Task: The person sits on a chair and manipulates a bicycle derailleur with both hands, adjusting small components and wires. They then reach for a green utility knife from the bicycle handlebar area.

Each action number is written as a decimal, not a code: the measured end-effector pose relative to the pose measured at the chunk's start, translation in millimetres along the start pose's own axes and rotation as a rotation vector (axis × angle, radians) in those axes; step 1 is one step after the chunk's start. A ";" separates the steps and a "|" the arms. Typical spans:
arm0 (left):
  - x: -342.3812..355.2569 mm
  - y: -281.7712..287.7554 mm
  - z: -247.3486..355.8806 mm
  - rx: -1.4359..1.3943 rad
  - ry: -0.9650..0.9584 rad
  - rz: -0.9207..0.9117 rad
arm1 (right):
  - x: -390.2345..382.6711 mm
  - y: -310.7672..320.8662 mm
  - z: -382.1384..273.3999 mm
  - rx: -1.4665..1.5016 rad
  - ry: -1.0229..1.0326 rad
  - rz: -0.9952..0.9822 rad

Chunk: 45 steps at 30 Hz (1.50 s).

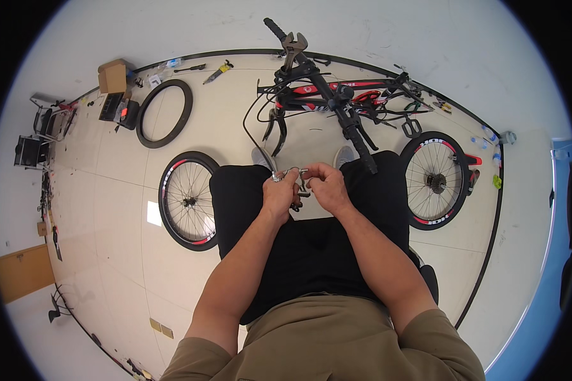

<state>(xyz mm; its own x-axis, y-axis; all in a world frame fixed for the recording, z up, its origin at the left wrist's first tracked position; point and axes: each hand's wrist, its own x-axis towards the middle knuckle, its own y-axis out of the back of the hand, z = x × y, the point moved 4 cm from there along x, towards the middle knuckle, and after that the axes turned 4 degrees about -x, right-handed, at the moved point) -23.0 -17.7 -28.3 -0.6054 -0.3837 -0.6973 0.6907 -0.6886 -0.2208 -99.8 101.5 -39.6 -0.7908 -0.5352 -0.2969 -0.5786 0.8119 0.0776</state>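
Both of my hands are together above the gap between my knees. My left hand (279, 195) is closed around a small silver metal bicycle part (303, 182), whose exact kind I cannot make out. A black cable (250, 130) runs from the handlebar (327, 94) down to my left hand. From the other side, my right hand (327, 187) pinches the same part with bent fingers. Just beyond my feet stands a black and red bike frame (337, 87) without its wheels. An adjustable wrench (294, 47) rests up by the handlebar.
One spoked wheel (189, 202) lies left of my knee, another wheel (434, 180) with a cassette to the right. A loose tire (164, 114) is on the floor farther left, near an opened cardboard box (114, 77). Bottles (491, 134) and small items line the right wall.
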 end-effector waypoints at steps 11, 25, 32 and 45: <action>-0.1 -0.1 1.3 0.013 0.001 0.002 | 0.6 -2.7 -6.2 -0.045 0.118 -0.094; 0.3 0.8 0.4 0.015 -0.006 -0.008 | 0.6 0.6 -6.6 -0.052 0.095 -0.016; 0.7 -0.7 -1.1 0.004 0.002 -0.017 | 0.7 3.5 -9.1 0.041 0.100 0.030; 5.1 2.2 -4.2 -0.093 -0.031 -0.080 | -0.5 8.7 5.1 0.058 0.023 0.206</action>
<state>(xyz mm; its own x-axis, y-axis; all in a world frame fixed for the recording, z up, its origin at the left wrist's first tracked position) -23.0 -18.7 -35.2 -0.6712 -0.3492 -0.6539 0.6723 -0.6584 -0.3385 -103.4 110.0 -43.6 -0.8957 -0.3614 -0.2589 -0.3925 0.9164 0.0788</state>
